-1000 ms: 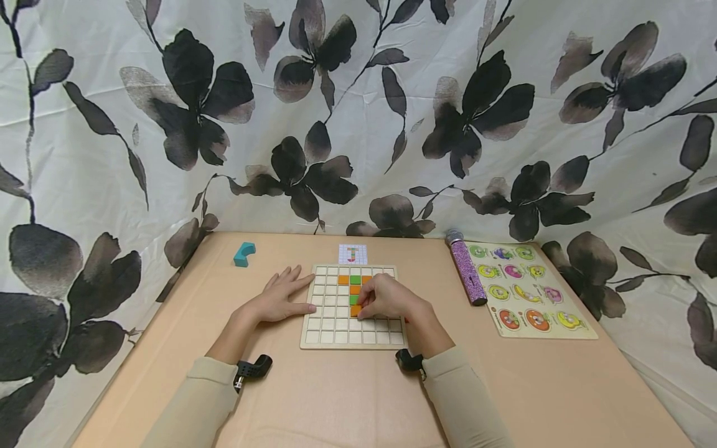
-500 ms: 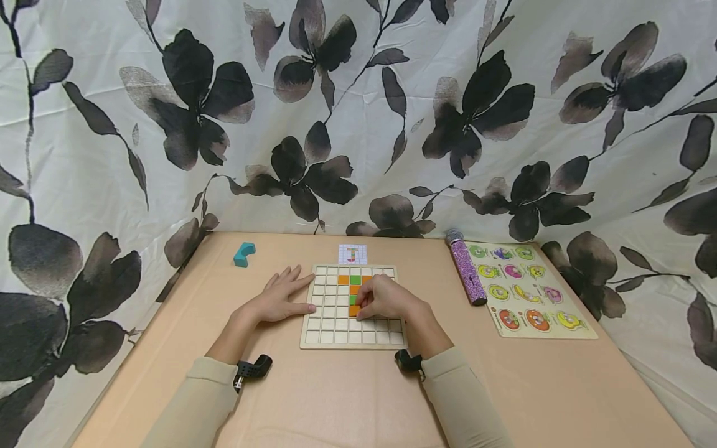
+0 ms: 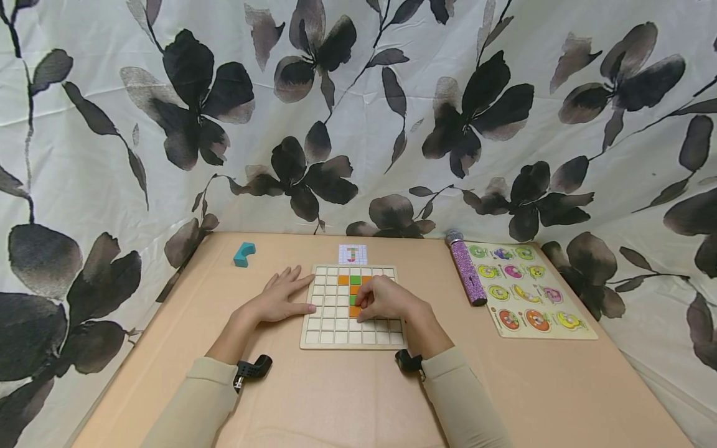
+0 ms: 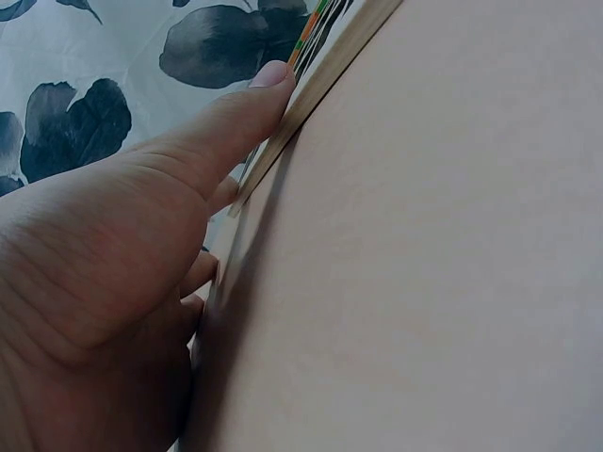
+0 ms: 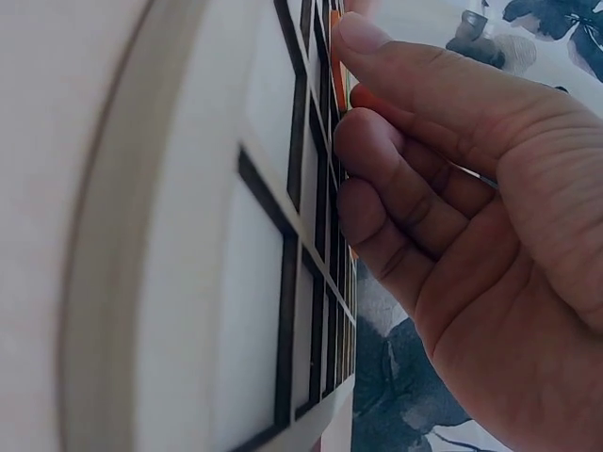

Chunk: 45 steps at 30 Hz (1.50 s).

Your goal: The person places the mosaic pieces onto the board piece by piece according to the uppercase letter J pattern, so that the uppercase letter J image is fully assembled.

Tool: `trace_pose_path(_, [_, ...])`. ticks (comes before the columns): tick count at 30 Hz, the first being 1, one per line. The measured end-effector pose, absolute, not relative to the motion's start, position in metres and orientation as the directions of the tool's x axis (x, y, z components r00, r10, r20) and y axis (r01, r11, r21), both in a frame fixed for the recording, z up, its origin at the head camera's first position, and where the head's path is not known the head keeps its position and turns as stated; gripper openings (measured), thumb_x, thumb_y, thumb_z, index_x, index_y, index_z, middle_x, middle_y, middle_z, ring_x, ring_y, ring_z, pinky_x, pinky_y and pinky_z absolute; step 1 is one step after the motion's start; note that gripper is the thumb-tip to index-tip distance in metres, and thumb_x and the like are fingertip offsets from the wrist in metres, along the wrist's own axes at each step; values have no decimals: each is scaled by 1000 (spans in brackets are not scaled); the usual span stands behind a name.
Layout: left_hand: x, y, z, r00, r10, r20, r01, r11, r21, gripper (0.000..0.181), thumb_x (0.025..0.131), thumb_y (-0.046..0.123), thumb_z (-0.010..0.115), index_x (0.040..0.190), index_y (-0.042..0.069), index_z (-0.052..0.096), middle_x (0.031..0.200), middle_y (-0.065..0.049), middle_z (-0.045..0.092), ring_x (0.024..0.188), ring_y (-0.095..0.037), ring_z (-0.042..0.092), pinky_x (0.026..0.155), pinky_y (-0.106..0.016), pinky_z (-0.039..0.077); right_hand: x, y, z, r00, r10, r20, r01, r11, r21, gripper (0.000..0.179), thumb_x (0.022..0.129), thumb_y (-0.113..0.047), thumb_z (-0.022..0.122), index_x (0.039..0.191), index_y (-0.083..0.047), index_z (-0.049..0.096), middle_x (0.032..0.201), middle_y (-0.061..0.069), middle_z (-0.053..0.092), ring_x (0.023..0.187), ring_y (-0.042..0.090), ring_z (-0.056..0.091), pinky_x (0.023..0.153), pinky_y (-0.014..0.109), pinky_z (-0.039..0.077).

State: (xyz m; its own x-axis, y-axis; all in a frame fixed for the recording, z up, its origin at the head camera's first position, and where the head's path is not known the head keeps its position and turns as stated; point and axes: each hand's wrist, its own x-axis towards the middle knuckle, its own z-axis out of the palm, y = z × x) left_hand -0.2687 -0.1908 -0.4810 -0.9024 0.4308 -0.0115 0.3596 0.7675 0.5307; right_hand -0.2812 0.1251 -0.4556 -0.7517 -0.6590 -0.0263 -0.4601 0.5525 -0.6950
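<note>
A wooden grid board [image 3: 327, 337] with white squares lies flat on the table. Orange tiles [image 3: 343, 280] and green tiles [image 3: 355, 280] fill some squares in its upper part and down one column. My left hand [image 3: 282, 295] rests at the board's left side, fingers spread and thumb touching the edge, which the left wrist view shows as a pale wooden rim [image 4: 330, 80]. Bent over the board, my right hand [image 3: 389, 295] pinches at the lowest orange tile [image 3: 354, 311] with thumb and index finger. The right fingers cover part of the column.
Behind the board lies a small pattern card [image 3: 353, 254]. A blue arch-shaped block [image 3: 244, 254] sits at the back left. On the right are a purple glittery microphone [image 3: 467, 267] and a fruit picture board [image 3: 538, 292]. A floral cloth [image 3: 392, 155] hangs behind the table.
The right hand shifts only very slightly at the orange tile. My left hand stays where it was, and the other things have not moved.
</note>
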Motion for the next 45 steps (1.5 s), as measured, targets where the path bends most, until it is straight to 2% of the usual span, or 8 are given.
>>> trace_pose_path(8, [-267,-190,-480,-898,439,3,372,756,538,86,93,55,72,161,14,41,171,-29,14,159,-52,4,127,-68,0,-283,135,-446,-787,-617,10,-451,564,-692,19,83,-15,90,97,-9,79,81,-3,71,73,13,63,67,26,56])
trace_pose_path(14, [-269,-191,-481,-895,446,19,381,741,553,88,91,54,74,160,11,41,169,-33,14,157,-56,4,125,-71,1,-283,147,-438,-828,-558,49,-409,543,-733,23,85,-15,87,106,-7,80,90,-2,72,81,18,64,74,30,57])
trace_pose_path(23, [-269,-192,-481,-900,437,-8,365,762,535,86,93,57,72,162,15,40,172,-28,14,160,-50,3,127,-67,-1,-282,161,-430,-884,-467,28,-325,572,-753,31,85,-18,88,114,-9,79,90,1,69,84,21,60,74,31,53])
trace_pose_path(28, [-269,-191,-481,-899,437,-8,366,761,535,86,93,57,72,162,16,40,172,-27,14,160,-50,4,127,-67,0,-286,170,-428,-875,-482,43,-352,573,-740,31,85,-15,87,113,-6,79,91,2,71,84,20,61,76,30,53])
trace_pose_path(37, [-269,-191,-480,-899,438,-7,366,759,538,86,93,57,72,162,16,40,172,-27,14,160,-50,3,127,-67,-1,-288,187,-424,-850,-525,46,-391,570,-723,31,86,-10,84,115,0,78,103,18,75,86,20,63,78,30,55])
trace_pose_path(39, [-269,-191,-481,-899,438,-7,366,758,540,86,93,57,72,162,16,40,172,-27,14,160,-49,3,127,-67,-1,-288,191,-425,-849,-528,36,-388,575,-721,29,86,-10,83,113,0,78,101,17,75,85,20,63,78,30,55])
trace_pose_path(45, [-269,-192,-482,-900,436,-9,362,760,540,87,92,58,72,162,16,40,172,-26,14,160,-49,3,127,-67,-1,-287,203,-425,-860,-510,-12,-353,611,-709,21,86,-7,84,106,-3,80,92,3,74,85,20,61,77,30,54])
